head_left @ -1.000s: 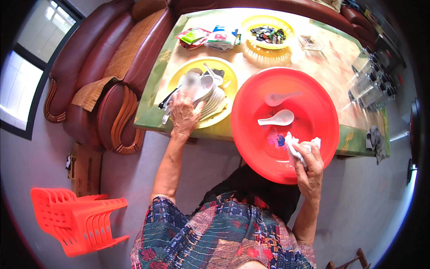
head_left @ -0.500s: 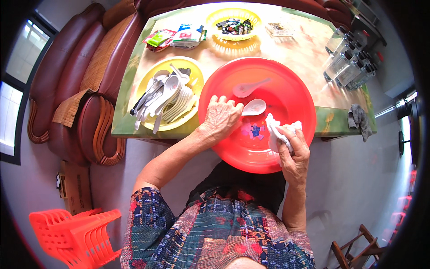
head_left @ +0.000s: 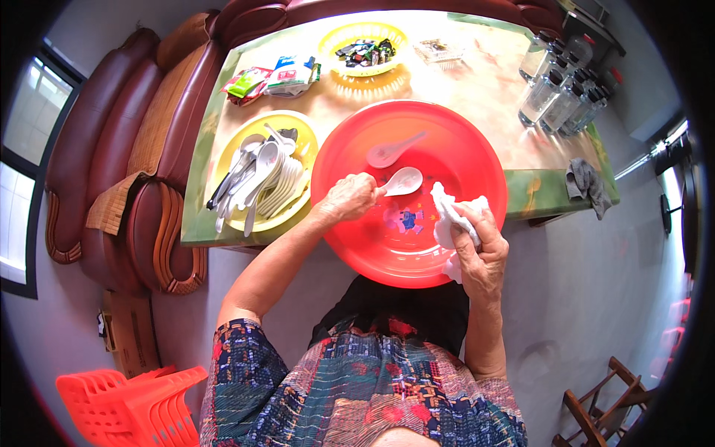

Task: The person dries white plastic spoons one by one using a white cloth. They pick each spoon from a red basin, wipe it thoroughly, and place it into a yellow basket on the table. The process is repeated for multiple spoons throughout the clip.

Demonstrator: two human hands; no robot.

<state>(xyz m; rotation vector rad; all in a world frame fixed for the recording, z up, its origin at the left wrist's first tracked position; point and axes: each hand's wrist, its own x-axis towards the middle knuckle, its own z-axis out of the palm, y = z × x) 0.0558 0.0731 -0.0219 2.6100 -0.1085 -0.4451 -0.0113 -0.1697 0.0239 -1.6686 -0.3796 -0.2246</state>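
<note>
My left hand [head_left: 350,198] is closed on the handle of a white soup spoon [head_left: 404,182], whose bowl faces up over the red basin [head_left: 477,141]. In my right hand [head_left: 484,253] a crumpled white cloth [head_left: 445,216] is gripped, a short way right of the spoon. Behind the held spoon, a pale shape like another soup spoon [head_left: 386,153] shows on the basin's far inner side. Left of the basin, a yellow plate [head_left: 300,216] carries a heap of spoons [head_left: 261,167] and other cutlery.
At the back stand a yellow basket [head_left: 395,33] of small wrapped pieces, snack packets [head_left: 290,77] and a clear box [head_left: 438,51]. Several glass bottles [head_left: 540,97] crowd the right side, with a grey rag [head_left: 587,186] over the table edge. Red plastic stools [head_left: 130,402] sit lower left.
My left hand now has its fingers drawn together on the spoon handle, with more of the handle showing. The view has shifted slightly, moving the table leftward in the picture.
</note>
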